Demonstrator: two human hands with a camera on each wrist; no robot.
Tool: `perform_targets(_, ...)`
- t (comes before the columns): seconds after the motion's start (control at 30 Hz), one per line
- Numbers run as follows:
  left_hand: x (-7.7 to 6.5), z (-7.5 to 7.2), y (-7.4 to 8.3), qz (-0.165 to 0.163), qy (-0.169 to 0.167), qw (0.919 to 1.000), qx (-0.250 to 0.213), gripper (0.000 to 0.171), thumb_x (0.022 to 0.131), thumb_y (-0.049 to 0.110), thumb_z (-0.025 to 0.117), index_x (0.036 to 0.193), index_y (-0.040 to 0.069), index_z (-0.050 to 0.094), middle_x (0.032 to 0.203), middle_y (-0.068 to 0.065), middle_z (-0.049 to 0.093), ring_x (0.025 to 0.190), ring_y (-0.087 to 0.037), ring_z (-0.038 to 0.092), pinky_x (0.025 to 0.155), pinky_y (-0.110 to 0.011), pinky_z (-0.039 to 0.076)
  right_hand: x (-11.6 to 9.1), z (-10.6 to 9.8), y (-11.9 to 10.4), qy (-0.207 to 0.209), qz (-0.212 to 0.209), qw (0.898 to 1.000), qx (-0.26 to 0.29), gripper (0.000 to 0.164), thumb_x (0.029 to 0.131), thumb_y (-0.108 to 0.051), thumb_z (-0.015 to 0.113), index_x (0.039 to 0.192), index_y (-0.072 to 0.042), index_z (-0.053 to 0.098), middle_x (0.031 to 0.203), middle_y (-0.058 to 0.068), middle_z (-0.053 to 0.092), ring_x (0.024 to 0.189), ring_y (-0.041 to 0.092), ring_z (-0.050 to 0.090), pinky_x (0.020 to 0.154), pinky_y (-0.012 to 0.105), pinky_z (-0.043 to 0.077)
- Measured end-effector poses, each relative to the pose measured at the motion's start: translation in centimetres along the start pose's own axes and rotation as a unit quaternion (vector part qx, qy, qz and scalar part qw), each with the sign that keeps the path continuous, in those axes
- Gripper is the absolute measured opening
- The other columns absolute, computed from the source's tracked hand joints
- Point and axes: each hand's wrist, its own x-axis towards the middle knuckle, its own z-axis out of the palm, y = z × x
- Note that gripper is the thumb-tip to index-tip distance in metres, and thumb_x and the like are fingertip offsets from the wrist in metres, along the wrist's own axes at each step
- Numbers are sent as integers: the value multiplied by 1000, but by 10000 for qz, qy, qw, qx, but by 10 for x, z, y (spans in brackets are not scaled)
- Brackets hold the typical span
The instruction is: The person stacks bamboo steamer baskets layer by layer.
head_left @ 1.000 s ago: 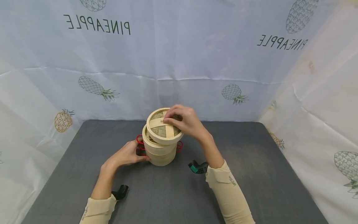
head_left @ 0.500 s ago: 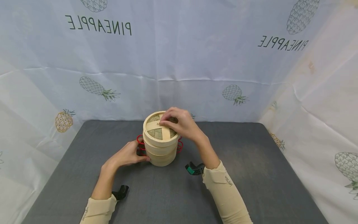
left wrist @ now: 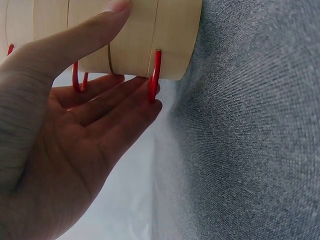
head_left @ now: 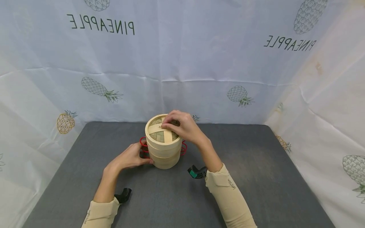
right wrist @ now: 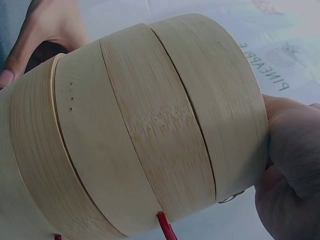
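A round bamboo steamer (head_left: 163, 155) of stacked tiers stands upright on the dark table, toward its back. Its woven lid (head_left: 157, 136), crossed by two pale strips, sits level on the top tier. My right hand (head_left: 185, 126) pinches the lid at its middle, where the strips cross. From the left, my left hand (head_left: 129, 156) steadies the lower tiers. In the left wrist view its thumb (left wrist: 95, 35) presses the wall, while the fingers reach behind the red loop handles (left wrist: 156, 75). The right wrist view shows the lid flush against the tier under it.
The dark grey table (head_left: 245, 177) extends to both sides and in front of the steamer. Behind it hangs a white cloth (head_left: 182, 57) with pineapple prints. Black wrist-worn devices (head_left: 197, 172) stick out beside both forearms.
My right hand has brought the lid left and down, from tilted and offset on the steamer's rim to level on the top tier. The left hand has stayed in place.
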Motion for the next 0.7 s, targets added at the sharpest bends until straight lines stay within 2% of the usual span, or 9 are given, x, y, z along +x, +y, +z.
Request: perform_targets(0.7,1,0,-1,61,39,9999,122,69,86,21,94,141,-3,60,124,-20,77,109,-33,78,92,-49,66,1,1,-2,-36,86,9999,-38,6,95,-13,84,99,-9,82,106,6,81,108,21,75,101,35,61)
